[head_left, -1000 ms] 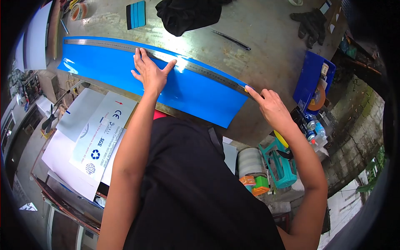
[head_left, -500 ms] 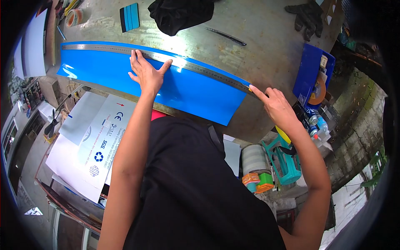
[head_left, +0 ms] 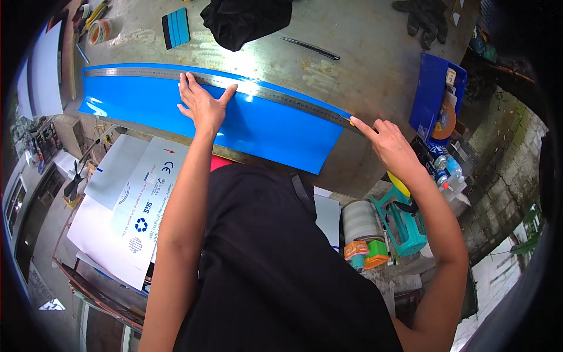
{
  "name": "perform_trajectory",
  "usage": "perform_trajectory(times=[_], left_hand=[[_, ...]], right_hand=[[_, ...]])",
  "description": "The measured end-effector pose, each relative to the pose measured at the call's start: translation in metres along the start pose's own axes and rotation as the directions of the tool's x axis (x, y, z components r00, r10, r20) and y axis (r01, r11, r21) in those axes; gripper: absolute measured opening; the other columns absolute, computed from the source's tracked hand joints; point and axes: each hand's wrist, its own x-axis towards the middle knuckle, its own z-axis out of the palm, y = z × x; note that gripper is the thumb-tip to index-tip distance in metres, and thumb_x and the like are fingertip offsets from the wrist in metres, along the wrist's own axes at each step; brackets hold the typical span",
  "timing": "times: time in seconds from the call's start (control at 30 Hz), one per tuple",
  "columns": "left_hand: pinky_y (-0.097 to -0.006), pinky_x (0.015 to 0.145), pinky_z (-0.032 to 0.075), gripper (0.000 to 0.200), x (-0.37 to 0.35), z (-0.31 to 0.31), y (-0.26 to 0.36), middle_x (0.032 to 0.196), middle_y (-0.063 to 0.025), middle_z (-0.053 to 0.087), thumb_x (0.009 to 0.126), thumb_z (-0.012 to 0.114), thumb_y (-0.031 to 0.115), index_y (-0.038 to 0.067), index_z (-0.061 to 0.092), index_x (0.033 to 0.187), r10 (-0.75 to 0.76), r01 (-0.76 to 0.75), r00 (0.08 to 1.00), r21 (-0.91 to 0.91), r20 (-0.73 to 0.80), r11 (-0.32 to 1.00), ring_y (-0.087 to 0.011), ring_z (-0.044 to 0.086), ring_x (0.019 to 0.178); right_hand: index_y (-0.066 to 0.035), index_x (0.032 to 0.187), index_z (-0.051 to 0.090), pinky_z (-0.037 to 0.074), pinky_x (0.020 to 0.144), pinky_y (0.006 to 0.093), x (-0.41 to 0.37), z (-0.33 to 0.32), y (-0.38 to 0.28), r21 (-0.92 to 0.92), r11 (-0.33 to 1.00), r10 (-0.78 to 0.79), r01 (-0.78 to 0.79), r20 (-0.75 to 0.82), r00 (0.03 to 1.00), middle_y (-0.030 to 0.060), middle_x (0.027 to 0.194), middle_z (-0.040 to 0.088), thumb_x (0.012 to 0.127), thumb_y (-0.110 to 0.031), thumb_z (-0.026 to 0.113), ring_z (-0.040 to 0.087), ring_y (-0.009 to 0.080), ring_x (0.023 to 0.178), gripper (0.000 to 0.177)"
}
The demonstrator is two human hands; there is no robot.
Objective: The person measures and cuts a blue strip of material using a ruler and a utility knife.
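Observation:
A long strip of glossy blue sheet [head_left: 275,132] lies on the metal table, with a long steel ruler [head_left: 281,98] along its far edge. My left hand [head_left: 202,107] presses on the middle of the ruler, thumb and fingers spread. At the ruler's right end is my right hand [head_left: 384,141], its index finger stretched forward and the other fingers curled in. A small yellow bit shows at that index fingertip; what it belongs to is hidden.
Beyond the sheet lie a blue squeegee [head_left: 176,28], a black cloth [head_left: 246,22], a black pen-like cutter [head_left: 311,48] and a dark glove [head_left: 423,20]. A blue bin [head_left: 423,97] holding tape stands at the right. A tape roll [head_left: 99,31] sits far left.
The view has shifted slightly, so the table items sit a little further left. Both hands keep nearly the same places on the ruler.

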Motion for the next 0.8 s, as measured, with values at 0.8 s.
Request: perform_trajectory(times=[0.8], left_hand=[[-0.0706, 0.118, 0.022, 0.106, -0.008, 0.003, -0.013, 0.17, -0.0231, 0.013, 0.088, 0.073, 0.063, 0.012, 0.022, 0.164, 0.124, -0.124, 0.992, 0.002, -0.014, 0.992, -0.0445, 0.013, 0.157]], right_hand=[[0.002, 0.115, 0.063, 0.049, 0.093, 0.0414, 0.016, 0.115, -0.021, 0.673, 0.714, 0.646, -0.192, -0.527, 0.553, 0.0178, 0.113, 0.061, 0.085, -0.01, 0.079, 0.063, 0.0382, 0.105, 0.035]])
